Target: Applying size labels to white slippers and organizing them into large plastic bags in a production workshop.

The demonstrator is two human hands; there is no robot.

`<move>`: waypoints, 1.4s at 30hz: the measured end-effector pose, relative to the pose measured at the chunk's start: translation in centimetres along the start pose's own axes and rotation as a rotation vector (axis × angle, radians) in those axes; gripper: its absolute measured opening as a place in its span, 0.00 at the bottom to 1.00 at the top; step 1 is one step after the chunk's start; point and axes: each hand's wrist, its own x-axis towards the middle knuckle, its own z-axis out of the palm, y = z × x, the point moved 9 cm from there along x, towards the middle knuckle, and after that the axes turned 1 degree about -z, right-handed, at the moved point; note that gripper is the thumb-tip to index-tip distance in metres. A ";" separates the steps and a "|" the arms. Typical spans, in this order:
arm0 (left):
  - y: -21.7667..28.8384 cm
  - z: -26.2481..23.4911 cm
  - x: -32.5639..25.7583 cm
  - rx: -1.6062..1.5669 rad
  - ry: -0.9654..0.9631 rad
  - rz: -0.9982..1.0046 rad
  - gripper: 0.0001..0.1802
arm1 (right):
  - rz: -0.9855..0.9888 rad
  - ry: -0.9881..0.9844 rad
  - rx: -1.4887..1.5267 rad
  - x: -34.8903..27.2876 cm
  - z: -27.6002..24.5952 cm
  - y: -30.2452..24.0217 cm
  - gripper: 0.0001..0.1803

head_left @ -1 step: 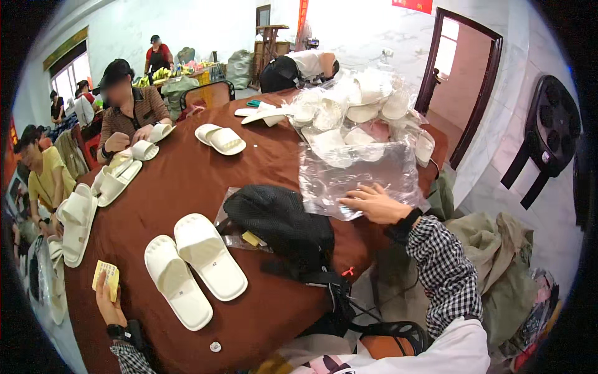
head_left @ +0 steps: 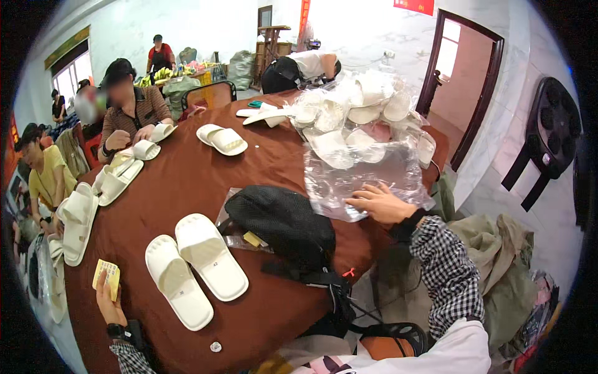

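Observation:
My left hand, at the lower left, grips a small yellow card stack with printing on it. My right hand lies over a clear plastic bag, fingers spread across its near edge. Between the hands, a pair of white slippers rests side by side on the brown tablecloth: a left slipper and a right slipper. A black mesh cap-like bundle sits right of them, partly covering another clear bag with a yellow piece in it.
Bagged white slippers are heaped at the far right. Several loose slippers line the table's left edge, near a seated person in a brown top. Another white pair lies mid-table. A small round white item is near the front edge.
My right hand and the clear bag beneath it have shifted slightly to the right. The left hand with the yellow card stack is nearly unmoved.

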 end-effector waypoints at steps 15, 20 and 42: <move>0.9 1.5 -1.5 -0.059 0.056 -0.025 0.21 | 0.280 0.419 0.268 6.5 -8.3 12.1 0.30; 1.2 1.8 -1.8 -0.099 0.067 -0.029 0.19 | 0.543 0.186 0.232 8.4 2.3 12.4 0.37; 1.2 1.3 -1.8 -0.038 0.067 -0.015 0.20 | 0.143 -0.047 0.332 8.9 0.1 6.1 0.33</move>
